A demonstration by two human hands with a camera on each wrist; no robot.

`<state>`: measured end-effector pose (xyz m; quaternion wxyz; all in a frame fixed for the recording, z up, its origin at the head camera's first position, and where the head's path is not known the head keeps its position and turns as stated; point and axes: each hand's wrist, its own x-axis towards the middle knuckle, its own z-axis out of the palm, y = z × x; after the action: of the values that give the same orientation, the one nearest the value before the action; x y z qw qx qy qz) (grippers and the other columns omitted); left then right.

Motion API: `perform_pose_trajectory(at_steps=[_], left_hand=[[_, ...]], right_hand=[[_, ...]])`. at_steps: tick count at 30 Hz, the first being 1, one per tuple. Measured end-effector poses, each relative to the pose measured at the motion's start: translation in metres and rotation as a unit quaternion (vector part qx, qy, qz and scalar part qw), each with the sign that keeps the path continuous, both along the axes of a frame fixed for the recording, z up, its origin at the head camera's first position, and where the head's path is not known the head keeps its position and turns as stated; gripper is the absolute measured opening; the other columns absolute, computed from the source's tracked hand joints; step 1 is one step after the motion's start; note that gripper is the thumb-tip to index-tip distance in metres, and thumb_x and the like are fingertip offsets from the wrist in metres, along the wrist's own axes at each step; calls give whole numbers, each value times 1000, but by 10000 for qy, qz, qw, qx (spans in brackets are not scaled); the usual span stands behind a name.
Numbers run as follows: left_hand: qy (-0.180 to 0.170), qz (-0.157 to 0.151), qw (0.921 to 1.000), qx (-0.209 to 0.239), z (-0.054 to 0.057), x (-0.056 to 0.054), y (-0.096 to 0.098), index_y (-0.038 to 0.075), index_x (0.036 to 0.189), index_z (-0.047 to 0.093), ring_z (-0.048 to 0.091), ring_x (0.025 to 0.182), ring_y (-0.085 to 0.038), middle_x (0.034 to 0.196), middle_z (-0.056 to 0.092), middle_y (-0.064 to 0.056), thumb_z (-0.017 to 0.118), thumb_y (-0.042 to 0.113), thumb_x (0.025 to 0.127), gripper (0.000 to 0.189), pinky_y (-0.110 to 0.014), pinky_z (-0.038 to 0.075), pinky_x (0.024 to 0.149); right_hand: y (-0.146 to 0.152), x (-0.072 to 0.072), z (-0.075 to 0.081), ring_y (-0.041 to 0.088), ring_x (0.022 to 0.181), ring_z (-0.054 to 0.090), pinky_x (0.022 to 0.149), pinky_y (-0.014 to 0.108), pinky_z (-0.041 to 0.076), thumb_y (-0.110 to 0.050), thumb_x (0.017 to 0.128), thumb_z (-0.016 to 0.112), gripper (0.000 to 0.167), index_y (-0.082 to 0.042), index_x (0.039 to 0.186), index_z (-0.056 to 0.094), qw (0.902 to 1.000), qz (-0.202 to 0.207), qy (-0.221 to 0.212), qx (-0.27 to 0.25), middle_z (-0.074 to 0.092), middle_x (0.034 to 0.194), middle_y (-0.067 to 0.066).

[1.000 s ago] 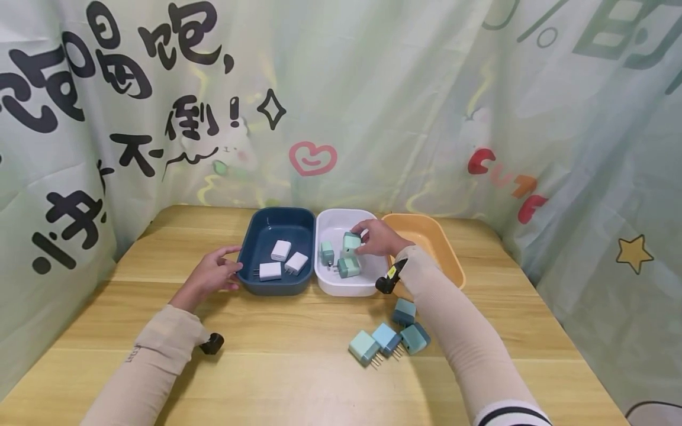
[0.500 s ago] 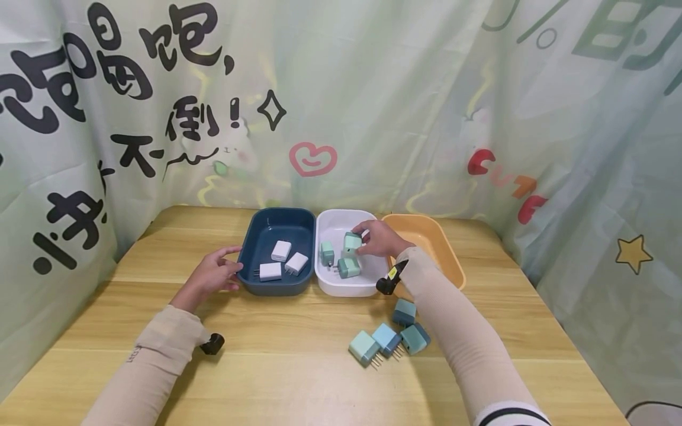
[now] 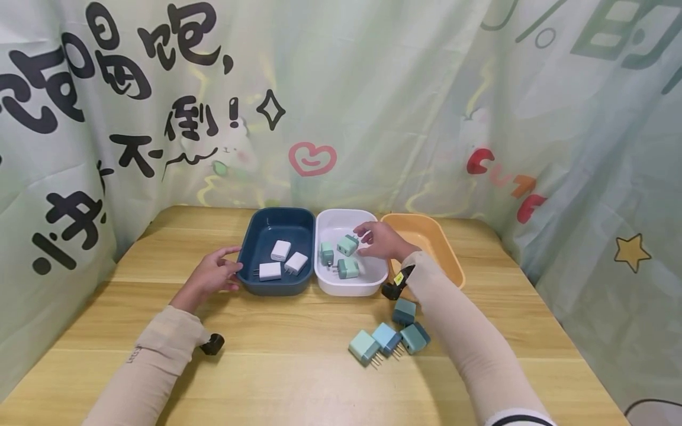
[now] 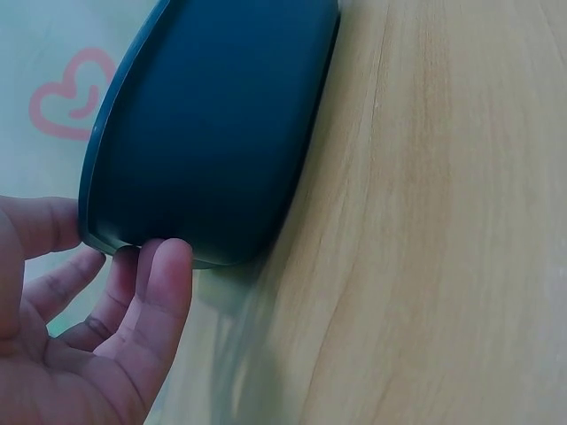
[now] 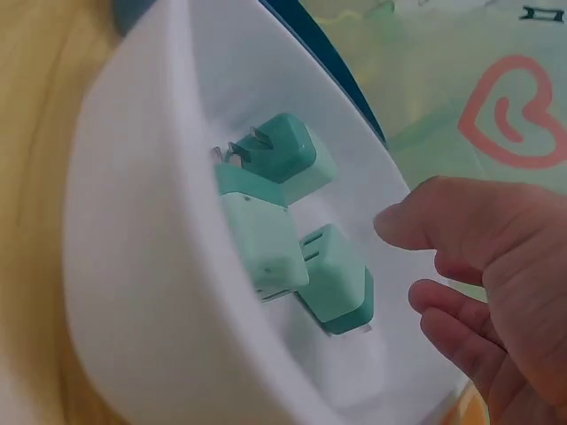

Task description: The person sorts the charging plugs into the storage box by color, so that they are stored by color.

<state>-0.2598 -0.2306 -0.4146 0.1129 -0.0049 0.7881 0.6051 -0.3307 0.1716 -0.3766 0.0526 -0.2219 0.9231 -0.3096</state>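
Note:
In the head view my left hand (image 3: 215,271) touches the left side of a dark blue bin (image 3: 279,288). The left wrist view shows its thumb at the rim and its fingertips (image 4: 173,266) against the outer wall. Over the right side of a white bin (image 3: 351,289), my right hand (image 3: 385,239) has thumb and fingers spread apart, with nothing between them. Beside its fingertips lies a mint-green charger (image 3: 347,245), prongs pointing away. Two more green chargers are in this bin, one of them this charger plug (image 5: 266,235) nearest the camera in the right wrist view.
Several white chargers, including this white charger (image 3: 280,250), lie in the blue bin. A yellow bin (image 3: 450,263) stands right of the white one, partly behind my right forearm. Nearer on the wooden table (image 3: 266,367) lie several blue-green charger plugs (image 3: 363,347). A printed curtain (image 3: 373,118) encloses the back.
My right hand has let go of the upper green charger and moved slightly right. That charger has tipped over onto the bin floor. The left hand has stayed still.

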Motion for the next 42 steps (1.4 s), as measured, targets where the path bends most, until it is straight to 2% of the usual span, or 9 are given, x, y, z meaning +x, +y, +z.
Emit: perform_pose_trajectory(at_steps=[6, 12, 20, 24, 31, 36, 42], left_hand=[[-33, 2, 10000, -90, 1, 1, 0, 7, 151, 29, 60, 77, -23, 112, 48, -21, 52, 11, 100, 57, -35, 58, 68], [3, -31, 9999, -99, 1, 0, -1, 6, 152, 29, 60, 76, -22, 112, 49, -21, 52, 11, 100, 57, -36, 58, 68], [29, -73, 10000, 34, -2, -2, -2, 6, 151, 28, 61, 75, -21, 111, 49, -21, 53, 10, 100, 57, -36, 58, 67], [15, -71, 10000, 49, 0, -2, -1, 5, 151, 28, 61, 75, -20, 111, 50, -22, 52, 9, 100, 57, -36, 58, 67], [6, -65, 10000, 24, 0, -1, 0, 5, 151, 28, 61, 76, -21, 113, 49, -23, 52, 9, 100, 57, -37, 58, 68], [19, -88, 10000, 25, 0, -1, 0, 5, 152, 27, 61, 76, -20, 115, 50, -24, 52, 10, 100, 57, -37, 58, 68], [-9, -109, 9999, 12, 1, -1, 0, 5, 152, 26, 61, 76, -21, 116, 49, -24, 52, 10, 100, 58, -37, 58, 68]], right_hand=[[5, 20, 6, 27, 104, 60, 93, 39, 51, -9, 79, 80, 54, 3, 126, 58, 9997, 95, -235, 31, 61, 118, 16], [11, 43, 9, 26, 105, 59, 92, 40, 51, -13, 78, 81, 57, 1, 128, 58, 9993, 295, -153, 172, 61, 122, 15], [17, 67, 5, 25, 101, 61, 92, 42, 50, -12, 76, 81, 55, 1, 125, 60, 9962, 864, 140, -15, 62, 120, 15], [18, 79, 2, 23, 101, 60, 88, 36, 52, -14, 76, 81, 55, 1, 125, 59, 9936, 1115, 153, -107, 62, 118, 13], [15, 96, 1, 20, 97, 60, 89, 36, 52, -11, 75, 82, 52, 0, 120, 61, 9857, 1628, 407, -145, 64, 112, 11], [12, 110, 2, 22, 97, 61, 88, 34, 52, -10, 75, 82, 49, -2, 119, 62, 9834, 1780, 332, -148, 63, 109, 6], [10, 121, -3, 28, 100, 60, 90, 33, 50, -11, 75, 80, 50, 1, 120, 61, 9761, 2161, 202, 104, 63, 110, 11]])
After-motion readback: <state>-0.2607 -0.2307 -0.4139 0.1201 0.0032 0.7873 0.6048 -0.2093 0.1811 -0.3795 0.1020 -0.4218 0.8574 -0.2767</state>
